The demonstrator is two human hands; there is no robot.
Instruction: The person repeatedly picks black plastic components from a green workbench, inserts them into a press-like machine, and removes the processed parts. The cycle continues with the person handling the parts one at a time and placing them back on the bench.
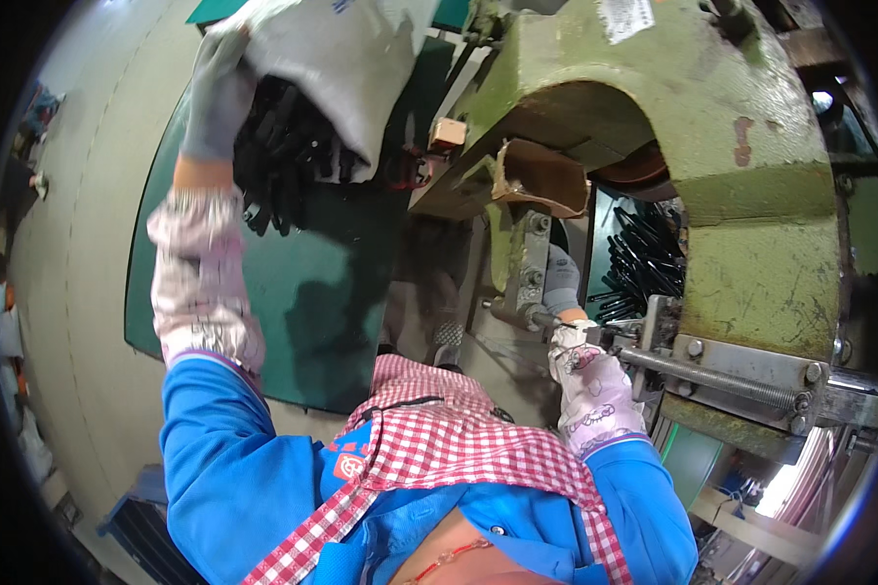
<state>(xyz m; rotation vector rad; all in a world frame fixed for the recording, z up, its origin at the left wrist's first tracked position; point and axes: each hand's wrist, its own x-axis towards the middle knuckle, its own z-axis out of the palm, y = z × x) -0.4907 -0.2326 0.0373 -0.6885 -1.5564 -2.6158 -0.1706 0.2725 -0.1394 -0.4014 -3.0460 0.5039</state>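
Observation:
My left hand (220, 102), in a grey glove, reaches up at the far left with its fingers closed on the edge of a white woven sack (346, 58). Dark slender parts (288, 146) show in the sack's mouth and spill onto the green table (312, 283). On the other side, my right hand (561, 278), also gloved, reaches in behind a metal bracket (534, 258) of the green machine (761, 195). Its fingers are mostly hidden there. Close by, to its right, lies a pile of black rod-like parts (642, 253).
An open brown cardboard box (541, 180) sits on the machine above my right hand. A spring and rod (722, 378) stick out beside my right forearm. A small wooden block (448, 134) is near the sack. Blue crates (151, 526) stand at lower left.

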